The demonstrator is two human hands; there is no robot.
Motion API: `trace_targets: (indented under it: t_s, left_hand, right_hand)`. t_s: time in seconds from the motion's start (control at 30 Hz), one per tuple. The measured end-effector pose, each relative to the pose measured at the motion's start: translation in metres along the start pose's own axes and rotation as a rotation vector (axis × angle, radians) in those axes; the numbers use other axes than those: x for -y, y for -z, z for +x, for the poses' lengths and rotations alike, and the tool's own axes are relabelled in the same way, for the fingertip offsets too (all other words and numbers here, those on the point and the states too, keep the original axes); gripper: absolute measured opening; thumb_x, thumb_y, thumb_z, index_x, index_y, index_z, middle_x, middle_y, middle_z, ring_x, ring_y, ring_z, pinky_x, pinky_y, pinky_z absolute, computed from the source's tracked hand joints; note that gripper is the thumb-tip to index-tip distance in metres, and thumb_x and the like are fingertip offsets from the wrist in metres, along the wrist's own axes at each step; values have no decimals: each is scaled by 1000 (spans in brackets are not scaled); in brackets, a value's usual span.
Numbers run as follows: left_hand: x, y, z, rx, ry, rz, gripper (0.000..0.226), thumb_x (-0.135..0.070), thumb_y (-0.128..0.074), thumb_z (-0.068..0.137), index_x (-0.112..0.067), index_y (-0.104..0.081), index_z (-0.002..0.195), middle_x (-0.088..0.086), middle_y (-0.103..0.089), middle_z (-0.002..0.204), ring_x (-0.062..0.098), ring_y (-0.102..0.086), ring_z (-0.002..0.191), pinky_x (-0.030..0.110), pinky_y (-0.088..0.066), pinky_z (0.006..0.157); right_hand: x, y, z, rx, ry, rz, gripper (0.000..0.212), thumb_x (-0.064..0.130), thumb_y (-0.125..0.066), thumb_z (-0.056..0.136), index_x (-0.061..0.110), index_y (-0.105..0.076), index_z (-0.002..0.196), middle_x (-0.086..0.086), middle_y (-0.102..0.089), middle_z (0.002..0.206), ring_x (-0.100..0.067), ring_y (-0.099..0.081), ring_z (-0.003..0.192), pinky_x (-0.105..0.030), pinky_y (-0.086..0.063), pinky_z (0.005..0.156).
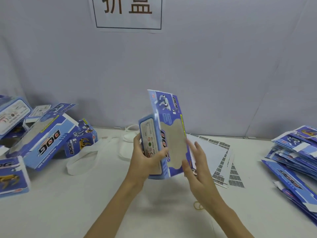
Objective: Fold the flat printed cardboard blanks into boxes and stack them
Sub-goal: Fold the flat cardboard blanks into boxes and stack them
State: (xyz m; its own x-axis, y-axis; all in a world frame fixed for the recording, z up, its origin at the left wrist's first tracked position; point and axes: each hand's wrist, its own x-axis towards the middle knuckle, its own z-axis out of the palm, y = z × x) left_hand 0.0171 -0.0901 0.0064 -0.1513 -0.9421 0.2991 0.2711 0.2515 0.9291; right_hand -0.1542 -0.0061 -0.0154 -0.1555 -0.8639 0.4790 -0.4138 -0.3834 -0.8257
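Blue printed cardboard, half-formed: the blue-and-white box blank with its shaped window [169, 136] stands upright in the air above the white table [103, 203], between my two hands. My left hand [145, 160] grips its lower left side, fingers curled round the narrow side panel, thumb across the printed warnings. My right hand [195, 162] is spread, fingers straight and apart, just beside the windowed front — blur there keeps me from saying whether the fingertips touch it. I judge the sleeve is squared up and the end flaps are next; the top flap stands unfolded. The risk lies in my one-handed hold: if I push a flap with the right while the left pinches only one edge, the sleeve may collapse flat or twist, and the thin window film could crease. A hard shove could also tear a tuck tab. The heap of finished blue boxes [46, 140] on the left leans untidily, so one more set carelessly could topple it. The stack of flat blue blanks [295, 152] waits at right, near the white label sheets [217, 157].
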Motion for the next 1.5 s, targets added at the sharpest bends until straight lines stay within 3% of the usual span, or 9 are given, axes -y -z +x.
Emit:
trace_targets:
  t_s: [0.2,0.3,0.43,0.67,0.87,0.97,1.13,1.27,1.5]
  left_hand:
    - [-9,30,15,34,147,-228,77,-46,-78,77,-25,-50,145,16,-67,135,33,-71,116,47,-62,88]
    - [-18,49,22,-332,-158,142,75,-53,-60,100,-28,-26,163,-6,-37,164,13,-38,150,50,-35,122]
    - [-21,70,23,-559,-704,659,52,-47,-37,110,-12,-51,145,4,-54,146,23,-47,138,44,-36,116]
    - [18,15,4,131,-763,1092,14,-30,-57,101,-21,-67,106,-12,-62,103,16,-61,94,33,-49,83]
    - [55,-1,-7,509,-696,1193,39,-48,-42,96,-26,-73,102,-12,-65,107,13,-67,93,30,-54,77]
    - [58,2,-7,595,-664,1176,35,-53,-41,97,-32,-70,102,-19,-60,114,5,-62,99,27,-54,78]
    - [55,0,-9,666,-572,1182,45,-62,-32,94,-36,-69,98,-25,-54,112,0,-57,99,26,-54,74]
    - [51,-1,-12,731,-513,1185,52,-64,-26,93,-36,-69,99,-26,-53,112,-6,-53,101,21,-51,78]
    - [44,-4,-15,757,-455,1211,53,-66,-23,92,-37,-66,104,-26,-51,115,-4,-53,105,21,-48,85]
  right_hand:
    - [-4,-29,8,158,-370,654,57,50,-78,90,39,-56,141,-17,-72,126,-42,-73,112,-48,-62,92]
    - [4,-56,23,95,-397,657,45,36,-76,98,27,-59,138,-23,-74,120,-39,-75,107,-41,-61,96]
    - [6,-72,48,319,-416,487,53,15,-64,105,22,-48,155,-15,-52,151,-24,-55,142,-39,-52,113]
    - [-21,-22,48,226,-327,-1,27,4,-52,108,7,-75,122,13,-76,109,-7,-74,101,-27,-59,98]
    - [-68,102,41,-25,-262,-692,50,4,-51,105,17,-48,153,-8,-37,163,-23,-41,149,-36,-42,117]
    - [-84,176,45,-251,-337,-1123,78,-5,-53,94,7,-23,165,-26,-7,172,-40,-12,161,-43,-25,127]
    - [-89,281,42,-431,-788,-1589,98,43,-58,101,6,5,167,-41,11,166,-60,6,155,-67,-7,127]
    - [-97,319,30,-418,-1029,-1567,88,44,-45,105,4,3,167,-47,1,163,-66,-2,152,-77,-8,121]
    - [-100,280,37,-286,-802,-1699,70,26,-58,106,-2,-26,162,-33,-35,162,-47,-35,151,-59,-33,121]
